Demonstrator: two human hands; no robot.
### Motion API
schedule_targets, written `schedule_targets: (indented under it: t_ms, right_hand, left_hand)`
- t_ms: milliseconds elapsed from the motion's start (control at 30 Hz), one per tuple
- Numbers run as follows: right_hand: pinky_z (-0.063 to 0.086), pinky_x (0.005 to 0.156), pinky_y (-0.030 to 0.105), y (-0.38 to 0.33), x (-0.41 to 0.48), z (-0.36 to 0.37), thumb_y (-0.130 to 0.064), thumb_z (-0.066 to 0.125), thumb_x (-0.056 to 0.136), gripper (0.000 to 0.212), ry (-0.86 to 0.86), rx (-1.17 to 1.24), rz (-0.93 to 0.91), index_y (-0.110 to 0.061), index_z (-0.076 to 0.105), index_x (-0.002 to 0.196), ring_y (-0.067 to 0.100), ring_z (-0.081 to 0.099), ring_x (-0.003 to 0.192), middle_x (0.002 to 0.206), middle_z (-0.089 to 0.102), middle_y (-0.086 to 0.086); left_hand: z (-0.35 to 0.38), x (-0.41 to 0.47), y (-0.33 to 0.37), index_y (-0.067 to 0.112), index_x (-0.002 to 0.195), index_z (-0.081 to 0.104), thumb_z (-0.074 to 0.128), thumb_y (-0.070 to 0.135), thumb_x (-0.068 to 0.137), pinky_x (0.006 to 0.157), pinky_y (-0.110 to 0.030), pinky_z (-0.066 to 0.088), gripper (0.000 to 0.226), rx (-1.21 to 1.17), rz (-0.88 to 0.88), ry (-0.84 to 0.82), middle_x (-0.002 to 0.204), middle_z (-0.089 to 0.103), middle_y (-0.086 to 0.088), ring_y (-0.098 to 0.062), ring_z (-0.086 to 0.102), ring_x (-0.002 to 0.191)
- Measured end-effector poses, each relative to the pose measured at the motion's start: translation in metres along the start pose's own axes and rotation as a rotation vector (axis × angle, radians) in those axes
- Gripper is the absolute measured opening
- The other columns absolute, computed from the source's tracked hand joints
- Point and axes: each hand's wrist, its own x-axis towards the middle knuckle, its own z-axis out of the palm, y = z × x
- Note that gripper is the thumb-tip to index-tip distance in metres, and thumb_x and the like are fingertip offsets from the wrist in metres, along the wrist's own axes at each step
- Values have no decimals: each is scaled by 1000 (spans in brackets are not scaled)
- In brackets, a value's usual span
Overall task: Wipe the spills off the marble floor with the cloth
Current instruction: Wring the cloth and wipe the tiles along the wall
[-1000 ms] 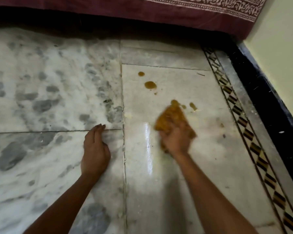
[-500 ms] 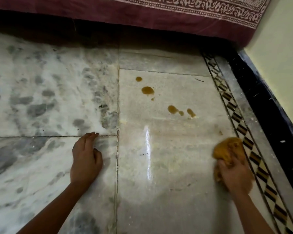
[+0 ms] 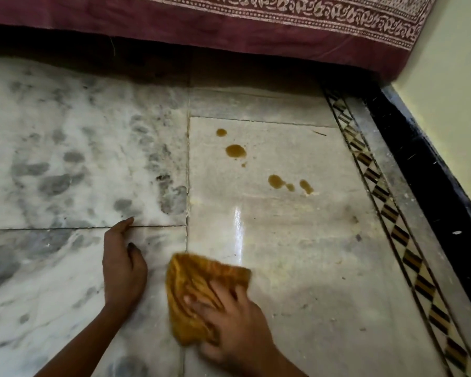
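A home, likely a bedroom: veined marble floor (image 3: 65,164) with an inlaid diamond border (image 3: 386,213), black skirting (image 3: 430,191), and a maroon printed bedspread (image 3: 229,25) overhanging the floor's far edge.

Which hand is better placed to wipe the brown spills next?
The right hand: it presses the cloth on the floor, and the spills lie ahead of it. The left hand rests on the floor, holds nothing, and is probably bracing.

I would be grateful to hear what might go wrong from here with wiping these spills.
The cloth lies under the right hand by the tile joint, short of the brown spills; strokes there may miss them. Wiping the spills toward that joint could push liquid into it. The left hand braces on the marble floor and might slip.
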Motion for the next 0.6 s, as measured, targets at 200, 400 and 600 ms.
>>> schedule_targets:
  t_ms: [200,400,600]
  right_hand:
    - [54,60,39,124,-13,-43,-65,46,66,70,127,-60,310,-50,40,134,38,60,102,135,51,4]
    - [38,95,39,58,141,-39,-55,59,80,64,207,31,560,-40,39,140,37,28,128,148,29,3]
    - [49,63,24,-24,44,3,-66,46,62,74,77,73,89,-51,37,134,25,51,91,122,47,-7]
  left_hand:
    - [8,-1,2,6,127,44,34,4,78,101,-35,36,50,-1,12,-28,121,48,-12,-26,47,116]
    - [5,0,2,6,128,43,34,4,79,101,-27,33,49,-22,-7,-1,122,49,-12,-24,46,116]
    - [5,-3,1,3,128,44,36,8,82,97,-18,30,47,-39,-52,35,123,50,-15,-24,47,116]
